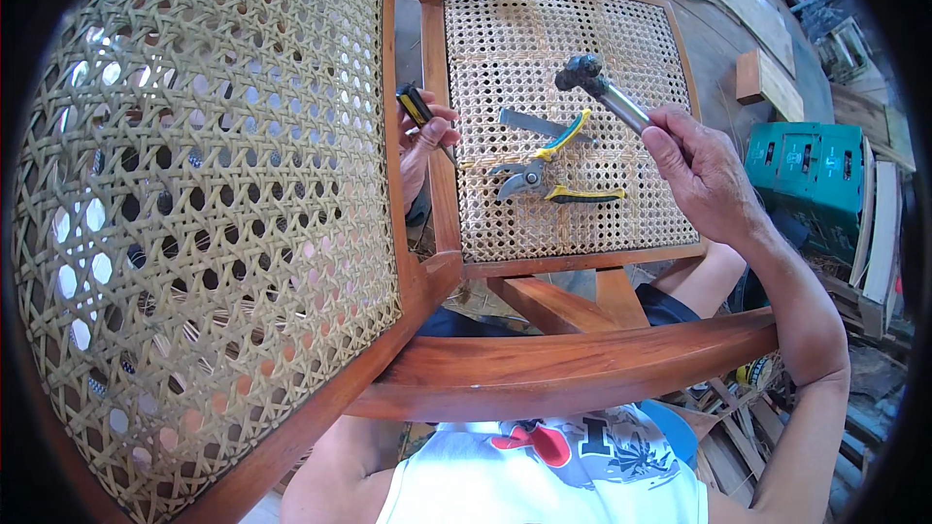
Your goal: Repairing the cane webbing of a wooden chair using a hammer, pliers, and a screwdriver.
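Observation:
A wooden chair with woven cane stands before me. Its cane seat (pixel 573 29) is framed in brown wood, and its tall cane backrest (pixel 233 136) fills the left side. My left hand (pixel 419 157), partly hidden behind the backrest frame, is closed around a screwdriver (pixel 415 107) with a black and yellow handle. Its shaft slants down to the seat's left edge. Above the right part of the seat, my right hand (pixel 704 175) grips a hammer (pixel 626 107) by its metal shaft, the dark head raised. Pruning shears (pixel 524 180) with yellow-edged handles lie on the cane beside a flat metal blade (pixel 529 123).
A curved wooden armrest (pixel 582 369) crosses between my body and the seat. To the right are a green crate (pixel 806 170), a wooden block (pixel 772 85) and stacked wood strips (pixel 882 233). Boards (pixel 733 0) lie on the floor at the far right.

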### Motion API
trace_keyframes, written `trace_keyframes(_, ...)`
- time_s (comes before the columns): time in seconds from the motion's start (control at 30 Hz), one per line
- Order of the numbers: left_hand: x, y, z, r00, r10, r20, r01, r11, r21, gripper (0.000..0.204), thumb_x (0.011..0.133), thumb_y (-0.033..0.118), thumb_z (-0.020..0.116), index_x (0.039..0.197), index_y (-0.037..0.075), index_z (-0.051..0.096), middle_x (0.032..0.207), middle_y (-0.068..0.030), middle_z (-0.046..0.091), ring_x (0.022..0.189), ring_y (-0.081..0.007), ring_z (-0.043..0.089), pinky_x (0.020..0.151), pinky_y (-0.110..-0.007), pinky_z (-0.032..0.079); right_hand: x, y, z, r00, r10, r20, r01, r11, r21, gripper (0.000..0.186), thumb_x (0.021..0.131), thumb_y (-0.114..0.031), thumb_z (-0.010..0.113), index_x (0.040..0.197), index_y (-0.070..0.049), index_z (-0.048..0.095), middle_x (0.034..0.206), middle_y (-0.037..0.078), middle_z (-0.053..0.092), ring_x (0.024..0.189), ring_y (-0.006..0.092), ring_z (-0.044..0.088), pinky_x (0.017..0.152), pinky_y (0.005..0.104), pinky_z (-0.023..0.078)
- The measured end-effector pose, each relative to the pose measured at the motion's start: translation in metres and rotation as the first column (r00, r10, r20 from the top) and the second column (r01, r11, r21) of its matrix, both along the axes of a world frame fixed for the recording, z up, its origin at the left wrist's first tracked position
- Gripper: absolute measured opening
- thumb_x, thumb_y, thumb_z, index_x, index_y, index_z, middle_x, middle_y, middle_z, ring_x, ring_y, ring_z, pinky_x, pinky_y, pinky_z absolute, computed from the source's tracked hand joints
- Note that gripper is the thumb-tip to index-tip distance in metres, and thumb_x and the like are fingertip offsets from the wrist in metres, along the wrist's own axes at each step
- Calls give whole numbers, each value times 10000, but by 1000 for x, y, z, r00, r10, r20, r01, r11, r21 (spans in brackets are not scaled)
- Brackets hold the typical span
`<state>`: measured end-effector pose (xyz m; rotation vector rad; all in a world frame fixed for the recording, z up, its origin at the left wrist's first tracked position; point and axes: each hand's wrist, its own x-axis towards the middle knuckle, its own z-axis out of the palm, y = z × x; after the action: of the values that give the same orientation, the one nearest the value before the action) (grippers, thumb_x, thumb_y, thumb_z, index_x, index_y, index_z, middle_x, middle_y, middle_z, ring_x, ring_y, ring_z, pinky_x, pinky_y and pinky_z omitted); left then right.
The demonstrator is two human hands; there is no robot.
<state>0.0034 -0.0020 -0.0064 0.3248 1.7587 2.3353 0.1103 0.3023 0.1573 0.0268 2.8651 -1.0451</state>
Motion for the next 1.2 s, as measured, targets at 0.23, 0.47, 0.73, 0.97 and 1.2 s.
trace_keyframes(0.23, -2, -2, -10, 959, 232, 165, -217, 971, -100, 287, 1026, 211, 597, 1256, 78, 488, 1042, -108, 663, 842, -177, 678, 803, -328, 586, 2, -4, 0, 999, 17, 39, -16, 999, -33, 286, 1045, -287, 552, 1099, -17, 629, 704, 92, 556, 628, 179, 503, 593, 342, 411)
trace_keyframes(0.47, 13, 1, -11, 972, -174, -160, 157, 981, -112, 294, 983, 169, 655, 1232, 60, 544, 1059, -50, 665, 904, -134, 667, 852, -281, 546, 3, -12, 3, 999, 33, -4, -33, 999, -10, 301, 1042, -273, 552, 1153, -1, 618, 717, 113, 579, 624, 200, 530, 599, 358, 434)
trace_keyframes(0.73, 9, -2, -11, 901, -376, -216, 371, 926, -61, 259, 1011, 98, 586, 1254, 13, 555, 1125, -76, 654, 1045, -147, 654, 940, -319, 523, -8, -43, 11, 849, 379, -368, -367, 924, 106, 276, 998, -156, 594, 1236, -17, 572, 899, 176, 644, 760, 344, 670, 656, 421, 539)
trace_keyframes(0.97, 13, -3, -16, 887, -356, -294, 316, 932, -176, 299, 996, -17, 559, 1292, 18, 533, 1131, -83, 652, 1051, -162, 650, 939, -316, 546, -26, -67, -5, 906, 422, 29, -419, 886, 199, 282, 1011, -136, 555, 1272, -42, 510, 905, 181, 641, 753, 357, 669, 644, 446, 537)
trace_keyframes(1.2, 9, -4, -18, 873, -368, -319, 369, 928, -60, 287, 984, -23, 577, 1266, 22, 558, 1146, -80, 640, 1083, -160, 633, 952, -311, 539, -20, -68, -17, 869, 459, -186, -449, 888, 94, 263, 1027, -177, 534, 1242, -26, 541, 868, 181, 643, 703, 346, 653, 610, 449, 516)
